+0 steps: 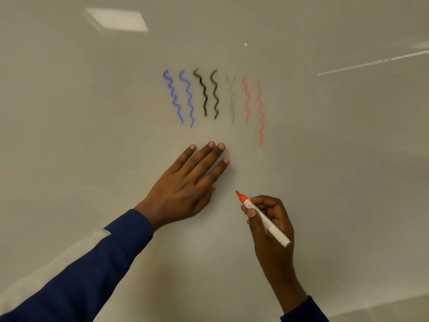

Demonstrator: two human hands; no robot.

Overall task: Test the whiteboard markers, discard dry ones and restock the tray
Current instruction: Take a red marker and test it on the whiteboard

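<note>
Right hand (270, 219) is wrapped around a red marker (263, 220), thumb and fingers curled on the white barrel. The cap's off and the orange-red tip points up and to the left. Can't tell if the tip actually touches the whiteboard (336, 159) or sits just off it.

Left hand (185, 189) is just beside it, flat on the whiteboard with its fingers (209, 156) straight and slightly spread, holding nothing. Its dark blue sleeve (104, 263) comes in from the bottom left.

Above both hands there's a row of wavy test lines: two blue squiggles (173, 96) on the left, then two dark black squiggles (204, 94), one really faint grey squiggle (232, 101), and two red squiggles (247, 98) on the right. The marker tip is well below the red ones, nothing between them. A ceiling light reflection (117, 19) shows top left.
</note>
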